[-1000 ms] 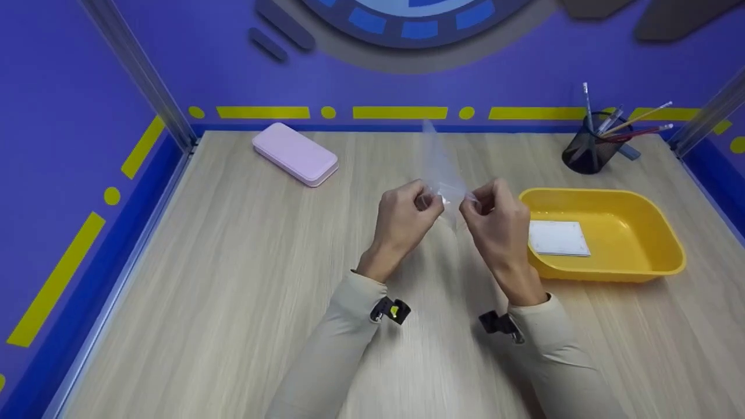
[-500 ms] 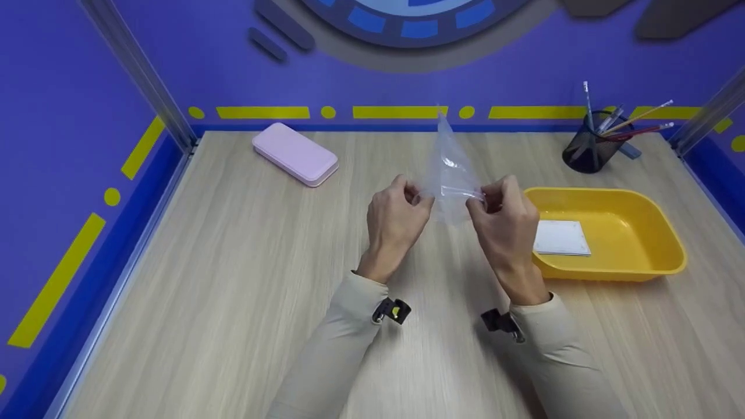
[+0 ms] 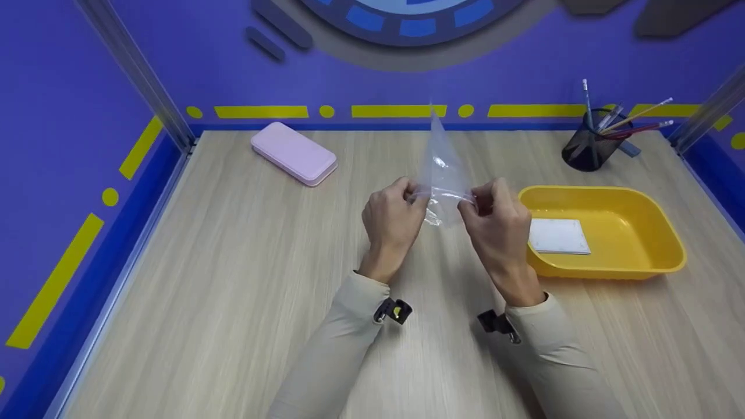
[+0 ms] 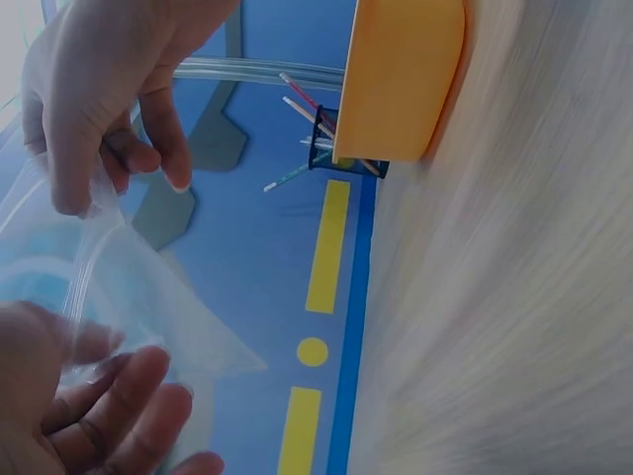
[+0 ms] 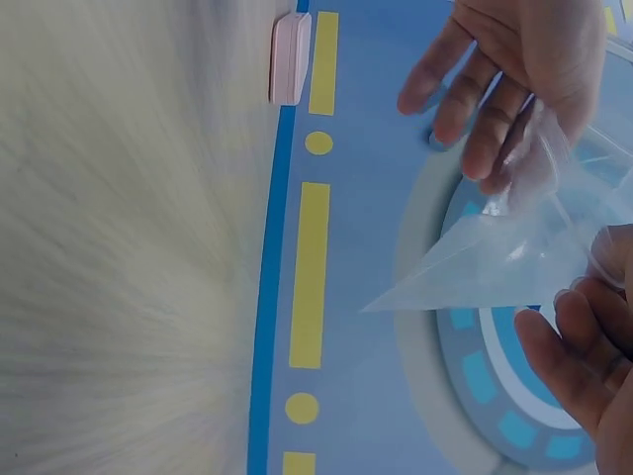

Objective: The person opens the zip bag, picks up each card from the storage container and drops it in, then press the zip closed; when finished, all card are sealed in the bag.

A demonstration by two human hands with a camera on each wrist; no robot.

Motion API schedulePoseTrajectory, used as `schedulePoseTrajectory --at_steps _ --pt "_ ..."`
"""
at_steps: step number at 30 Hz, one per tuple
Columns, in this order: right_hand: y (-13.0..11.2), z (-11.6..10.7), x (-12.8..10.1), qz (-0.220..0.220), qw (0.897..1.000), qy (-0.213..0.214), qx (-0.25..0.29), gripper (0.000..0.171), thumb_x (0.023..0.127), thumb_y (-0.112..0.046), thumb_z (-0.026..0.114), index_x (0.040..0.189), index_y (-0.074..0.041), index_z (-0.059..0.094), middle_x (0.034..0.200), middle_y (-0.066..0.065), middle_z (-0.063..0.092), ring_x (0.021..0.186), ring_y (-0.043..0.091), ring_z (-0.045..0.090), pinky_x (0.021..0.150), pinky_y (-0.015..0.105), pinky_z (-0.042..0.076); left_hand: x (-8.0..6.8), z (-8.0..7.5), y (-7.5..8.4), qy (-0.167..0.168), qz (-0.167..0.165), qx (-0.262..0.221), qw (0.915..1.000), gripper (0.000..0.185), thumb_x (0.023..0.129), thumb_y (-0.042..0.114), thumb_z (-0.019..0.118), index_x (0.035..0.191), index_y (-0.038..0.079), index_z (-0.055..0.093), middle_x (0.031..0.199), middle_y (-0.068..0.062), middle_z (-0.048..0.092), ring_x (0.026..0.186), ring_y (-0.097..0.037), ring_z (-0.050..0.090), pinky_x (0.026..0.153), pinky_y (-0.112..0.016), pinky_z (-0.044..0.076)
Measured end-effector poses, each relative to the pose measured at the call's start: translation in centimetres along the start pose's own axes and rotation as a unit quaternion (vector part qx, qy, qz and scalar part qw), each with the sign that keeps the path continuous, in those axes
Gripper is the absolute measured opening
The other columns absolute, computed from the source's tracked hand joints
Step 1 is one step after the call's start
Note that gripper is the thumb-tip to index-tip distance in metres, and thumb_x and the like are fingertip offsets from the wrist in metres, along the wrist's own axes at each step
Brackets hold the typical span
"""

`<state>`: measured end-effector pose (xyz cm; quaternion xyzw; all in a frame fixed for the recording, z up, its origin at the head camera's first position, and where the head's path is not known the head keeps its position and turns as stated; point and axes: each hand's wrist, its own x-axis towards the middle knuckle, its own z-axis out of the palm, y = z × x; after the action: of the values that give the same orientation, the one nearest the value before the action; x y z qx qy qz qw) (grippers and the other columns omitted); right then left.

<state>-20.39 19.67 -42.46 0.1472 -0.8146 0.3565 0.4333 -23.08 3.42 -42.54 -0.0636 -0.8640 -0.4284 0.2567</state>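
Observation:
A clear plastic zip bag [image 3: 445, 171] is stretched between my two hands above the table, its pointed corner facing away from me. My left hand [image 3: 394, 224] pinches one side of its mouth between thumb and fingers. On the opposite side my right hand [image 3: 497, 230] pinches the edge the same way. Both wrist views show the bag [image 4: 148, 297] hanging off the table surface, with its seal line running from hand to hand. In the right wrist view the film [image 5: 485, 257] looks see-through, with nothing visible inside.
To the right stands a yellow tray [image 3: 634, 262] with a white card-like stack [image 3: 560, 237] in it. Behind it is a black mesh pen cup [image 3: 588, 145] with several pencils. A pink case [image 3: 295, 152] lies at the back left. A blue wall [image 3: 396, 87] closes the far edge.
My hands moved apart and the bag's mouth spread wider between them. Over the last half second both hands shifted slightly left with the bag.

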Motion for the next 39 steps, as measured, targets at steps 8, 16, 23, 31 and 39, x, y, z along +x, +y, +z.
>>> schedulePoseTrajectory --at_steps 8,16,23,31,39 --pt "-0.2 0.3 -0.3 -0.008 1.000 0.013 -0.019 0.020 0.082 0.016 0.071 0.086 0.002 0.057 0.072 0.015 0.059 0.061 0.025 0.055 0.064 0.014 0.039 0.7 -0.8 -0.5 -0.024 -0.069 0.039 0.9966 0.017 0.092 0.019 0.068 0.077 0.012 0.072 0.066 0.004 0.062 0.059 -0.016 0.054 0.055 -0.039 0.045" --pt "-0.2 0.1 -0.2 -0.003 1.000 0.013 -0.014 0.019 0.085 0.015 0.070 0.087 0.002 0.057 0.073 0.015 0.057 0.062 0.025 0.055 0.065 0.012 0.039 0.9 -1.0 -0.4 -0.032 -0.081 0.041 0.9954 0.019 0.095 0.023 0.068 0.081 0.010 0.072 0.069 0.002 0.065 0.061 -0.018 0.058 0.058 -0.041 0.048" --pt "0.1 -0.6 0.5 0.037 0.998 -0.024 -0.046 0.011 0.087 0.007 0.073 0.091 0.004 0.064 0.076 0.015 0.065 0.064 0.025 0.059 0.062 0.022 0.041 0.6 -1.1 0.2 -0.040 -0.047 0.028 0.9977 0.015 0.095 0.024 0.074 0.091 0.010 0.080 0.074 0.004 0.072 0.064 -0.015 0.064 0.059 -0.039 0.051" --pt "0.0 -0.6 0.7 0.049 0.997 -0.056 -0.030 0.012 0.091 0.002 0.077 0.098 0.006 0.070 0.083 0.016 0.070 0.069 0.024 0.064 0.067 0.013 0.044 0.3 -1.3 1.0 -0.077 -0.018 0.052 0.9955 0.027 0.093 0.012 0.077 0.119 0.003 0.080 0.088 -0.005 0.080 0.067 -0.015 0.064 0.062 -0.039 0.054" --pt "0.1 -0.9 0.8 0.056 0.996 -0.057 -0.032 0.013 0.092 -0.002 0.078 0.100 0.006 0.071 0.080 0.014 0.071 0.066 0.024 0.064 0.066 0.014 0.043 0.4 -1.5 1.0 -0.055 0.005 0.028 0.9980 0.031 0.095 0.024 0.077 0.121 0.006 0.078 0.080 0.002 0.078 0.059 -0.011 0.061 0.057 -0.033 0.050"
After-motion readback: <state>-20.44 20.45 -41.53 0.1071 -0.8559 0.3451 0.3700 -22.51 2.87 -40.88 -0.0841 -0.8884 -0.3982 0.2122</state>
